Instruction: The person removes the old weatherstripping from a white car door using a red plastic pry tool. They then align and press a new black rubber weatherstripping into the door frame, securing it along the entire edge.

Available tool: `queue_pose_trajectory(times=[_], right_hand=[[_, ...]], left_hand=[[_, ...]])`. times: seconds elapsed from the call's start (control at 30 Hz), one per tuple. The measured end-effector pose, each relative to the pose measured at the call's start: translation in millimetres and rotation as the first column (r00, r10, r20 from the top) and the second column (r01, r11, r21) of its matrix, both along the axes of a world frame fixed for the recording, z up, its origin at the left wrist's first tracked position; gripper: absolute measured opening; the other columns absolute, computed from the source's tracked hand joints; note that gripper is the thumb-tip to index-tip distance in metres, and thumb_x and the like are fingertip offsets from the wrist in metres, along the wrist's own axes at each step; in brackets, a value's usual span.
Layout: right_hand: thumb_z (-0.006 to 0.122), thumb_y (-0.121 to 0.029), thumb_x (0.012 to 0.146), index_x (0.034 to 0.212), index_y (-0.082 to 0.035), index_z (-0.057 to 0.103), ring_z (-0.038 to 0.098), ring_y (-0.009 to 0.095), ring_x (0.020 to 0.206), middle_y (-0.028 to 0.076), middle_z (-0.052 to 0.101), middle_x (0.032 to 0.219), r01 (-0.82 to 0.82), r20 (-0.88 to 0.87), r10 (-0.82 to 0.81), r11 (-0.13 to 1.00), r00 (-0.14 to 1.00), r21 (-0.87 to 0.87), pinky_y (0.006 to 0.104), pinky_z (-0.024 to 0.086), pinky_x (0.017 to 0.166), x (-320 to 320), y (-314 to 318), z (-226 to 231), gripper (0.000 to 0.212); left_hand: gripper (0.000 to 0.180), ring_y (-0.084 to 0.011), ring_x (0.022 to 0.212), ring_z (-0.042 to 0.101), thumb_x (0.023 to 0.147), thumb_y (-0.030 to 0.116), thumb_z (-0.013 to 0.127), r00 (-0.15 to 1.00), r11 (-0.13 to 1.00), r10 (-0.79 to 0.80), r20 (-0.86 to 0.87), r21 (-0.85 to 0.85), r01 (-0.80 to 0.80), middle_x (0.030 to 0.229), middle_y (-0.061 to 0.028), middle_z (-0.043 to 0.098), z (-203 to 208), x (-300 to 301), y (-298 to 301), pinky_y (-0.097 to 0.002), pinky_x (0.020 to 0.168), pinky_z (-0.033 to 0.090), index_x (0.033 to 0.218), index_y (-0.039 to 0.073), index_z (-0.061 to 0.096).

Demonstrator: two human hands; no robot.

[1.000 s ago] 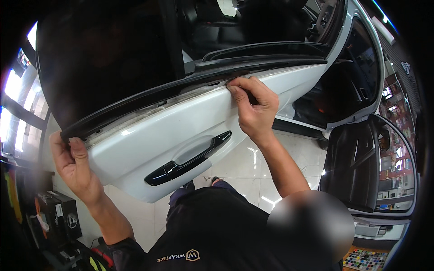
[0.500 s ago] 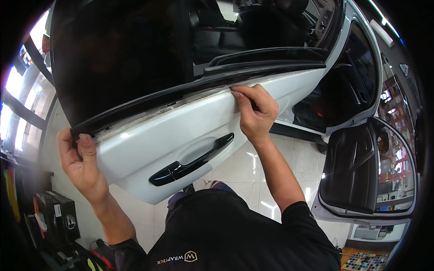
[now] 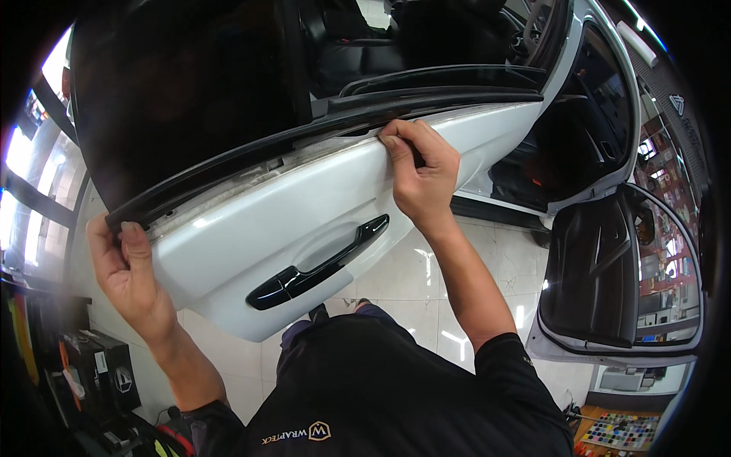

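A white car door panel (image 3: 304, 198) with a glossy black handle (image 3: 316, 265) lies in front of me. Along its top edge runs a black window trim strip (image 3: 228, 163), lifted a little from the panel, so that a pale, dirty ledge (image 3: 255, 179) shows beneath. At the strip's left end my left hand (image 3: 131, 278) is closed, thumb in front and fingers behind. My right hand (image 3: 426, 169) pinches at the ledge near the middle of the door. What lies between its fingertips is too small to make out.
Dark window glass (image 3: 183, 84) rises beyond the strip. At right are the car's open doorway (image 3: 563, 152) and another open door (image 3: 590, 274) with a black inner panel. A black box (image 3: 106, 365) stands lower left on the tiled floor (image 3: 434, 305).
The view has shifted slightly, with door and hands a little higher and further left. Both hands keep their closed grips. More of a pale, thin edge shows left of my right fingertips.
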State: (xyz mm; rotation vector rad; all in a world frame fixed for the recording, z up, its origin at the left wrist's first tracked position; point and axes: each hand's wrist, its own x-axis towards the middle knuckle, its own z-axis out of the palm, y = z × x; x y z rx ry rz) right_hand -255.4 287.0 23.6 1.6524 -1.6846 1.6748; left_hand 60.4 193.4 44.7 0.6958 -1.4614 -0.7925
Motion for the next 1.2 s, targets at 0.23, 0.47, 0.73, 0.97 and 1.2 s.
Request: queue_pose_trajectory(times=[0.23,0.47,0.73,0.97,1.2], right_hand=[[0.065,0.004,0.088,0.090,-0.001,0.066,0.062,0.023,0.063,0.009,0.064,0.077,0.125,-0.054,-0.131,0.986,0.990,-0.109,0.0292,0.048,0.058,8,-8,-10,0.006],[0.062,0.003,0.089,0.091,0.001,0.066,0.064,0.024,0.068,0.011,0.068,0.080,0.178,0.080,-0.171,0.979,0.982,-0.096,0.0293,0.050,0.065,19,-10,-15,0.006],[0.063,0.002,0.091,0.094,0.000,0.069,0.060,0.015,0.067,0.008,0.069,0.082,0.072,0.191,-0.052,0.993,0.980,-0.095,0.0245,0.047,0.063,32,-9,-19,0.006],[0.066,0.003,0.090,0.096,0.001,0.069,0.052,0.012,0.063,0.005,0.061,0.076,0.095,0.126,-0.082,0.991,0.989,-0.097,0.0244,0.041,0.056,13,1,-15,0.007],[0.065,0.004,0.090,0.095,0.001,0.070,0.054,0.015,0.063,0.007,0.062,0.077,0.051,0.067,-0.047,0.996,0.997,-0.072,0.0262,0.043,0.057,17,0,-10,0.007]], left_hand=[[0.019,-0.0023,0.078,0.040,0.102,0.022,0.065,0.999,0.999,-0.037,-0.015,-0.006,0.037,0.089,0.0053,0.051,-1,-1,-3,-0.0168,0.072,0.032,0.106,0.004,0.057],[0.020,-0.0012,0.075,0.037,0.102,0.022,0.066,0.999,0.999,-0.041,-0.015,-0.010,0.041,0.084,0.0074,0.048,4,-3,-3,-0.0167,0.067,0.031,0.102,0.005,0.057],[0.021,-0.0018,0.073,0.031,0.102,0.023,0.066,1.000,0.999,-0.011,0.016,-0.034,0.012,0.082,0.0082,0.044,2,-1,-4,-0.0174,0.065,0.027,0.101,0.005,0.057],[0.022,-0.0016,0.076,0.038,0.102,0.024,0.066,1.000,1.000,-0.021,0.011,-0.002,0.021,0.087,0.0065,0.051,0,1,-2,-0.0168,0.069,0.031,0.107,0.004,0.059],[0.024,-0.0017,0.077,0.041,0.102,0.026,0.065,1.000,1.000,0.005,0.008,-0.019,-0.005,0.090,0.0050,0.054,0,-3,0,-0.0160,0.072,0.033,0.105,0.004,0.057]])
